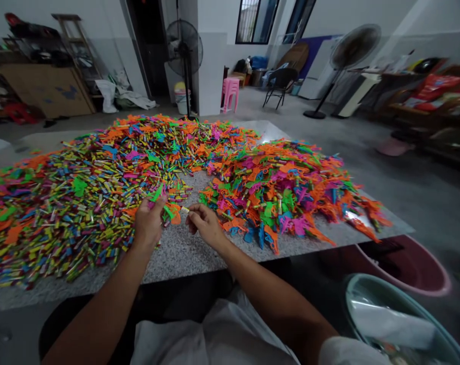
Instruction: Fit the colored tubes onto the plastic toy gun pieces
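My left hand (149, 219) is closed around a few flat, brightly coloured plastic toy pieces; an orange and green piece (173, 214) sticks out towards the right. Between the thumb and fingers of my right hand (205, 223) is a small tube with a pale yellow label (184, 209), close to that piece. A wide heap of small yellow, green and dark red tubes (100, 213) spreads left of my hands. To their right lies a pile of orange, green, blue and pink plastic pieces (275, 187), some with tubes among them.
Both heaps rest on a speckled grey stone table (176, 261). Beside its right edge on the floor stand a teal tub (353, 294) and a pink tub (440, 284). Farther back are two standing fans, pink stools (230, 91) and a black chair (282, 81).
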Available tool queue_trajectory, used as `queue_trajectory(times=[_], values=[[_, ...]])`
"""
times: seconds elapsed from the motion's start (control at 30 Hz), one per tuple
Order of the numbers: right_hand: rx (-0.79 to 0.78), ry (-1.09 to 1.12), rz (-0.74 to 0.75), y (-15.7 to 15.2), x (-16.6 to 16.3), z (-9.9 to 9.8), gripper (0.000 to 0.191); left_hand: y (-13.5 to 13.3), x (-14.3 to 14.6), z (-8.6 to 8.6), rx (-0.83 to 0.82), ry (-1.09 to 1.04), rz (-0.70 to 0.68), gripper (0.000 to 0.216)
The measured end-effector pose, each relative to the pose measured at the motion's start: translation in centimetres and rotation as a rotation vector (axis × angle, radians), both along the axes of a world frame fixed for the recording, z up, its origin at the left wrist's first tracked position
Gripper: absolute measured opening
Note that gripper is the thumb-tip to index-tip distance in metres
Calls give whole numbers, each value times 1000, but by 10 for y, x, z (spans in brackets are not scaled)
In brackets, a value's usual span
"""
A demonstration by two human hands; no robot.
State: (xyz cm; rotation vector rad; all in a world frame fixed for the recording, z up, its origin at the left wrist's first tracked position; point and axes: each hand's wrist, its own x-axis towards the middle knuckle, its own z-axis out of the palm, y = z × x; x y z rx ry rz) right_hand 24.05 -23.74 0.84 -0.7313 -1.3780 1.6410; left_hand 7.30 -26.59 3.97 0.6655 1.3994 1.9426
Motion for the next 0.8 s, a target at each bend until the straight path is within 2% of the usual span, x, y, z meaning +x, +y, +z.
queue_trajectory(times=[0.2, 0.37, 0.8], values=[[-55, 59, -7, -9, 10, -1, 29, 1, 6, 0, 33, 58, -16, 47], [-42, 61, -18, -11, 14, -1, 31, 0, 5, -2, 7, 115, -9, 48], [-55, 35, 14, -18, 17, -5, 31, -6, 5, -6, -35, 203, 5, 36]])
